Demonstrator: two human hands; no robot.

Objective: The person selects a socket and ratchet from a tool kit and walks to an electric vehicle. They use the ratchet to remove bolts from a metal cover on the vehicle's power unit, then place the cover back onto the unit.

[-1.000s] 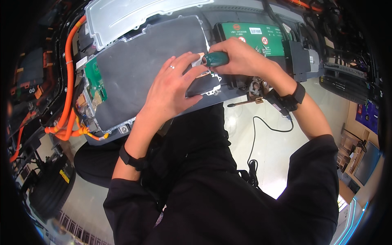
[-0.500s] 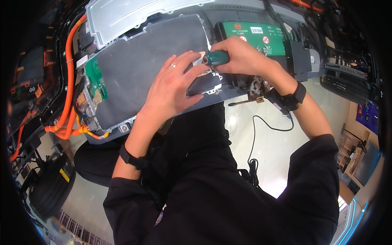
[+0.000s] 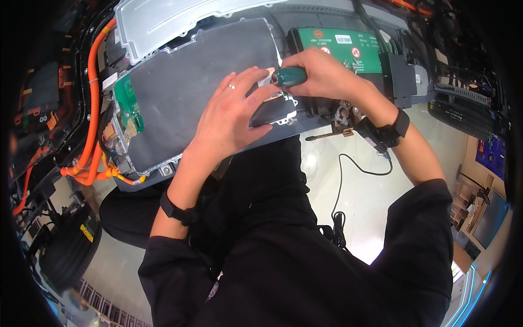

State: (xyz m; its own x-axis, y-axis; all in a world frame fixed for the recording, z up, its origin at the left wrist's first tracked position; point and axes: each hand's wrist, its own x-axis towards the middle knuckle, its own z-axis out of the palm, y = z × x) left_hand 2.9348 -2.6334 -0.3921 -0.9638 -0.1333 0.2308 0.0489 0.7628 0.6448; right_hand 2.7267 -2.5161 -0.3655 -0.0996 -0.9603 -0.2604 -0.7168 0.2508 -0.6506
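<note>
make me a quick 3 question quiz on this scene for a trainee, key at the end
1. Multiple choice: which hand is wrapped around the green handle?
A) left
B) right
C) neither

2. True or false: the left hand wears no ring.

3. Fill in the colour: the thick cable to the left of the dark gray sheet is ____.

Key:
1. B, the right hand.
2. False: a ring shows on one finger.
3. Orange.
</note>
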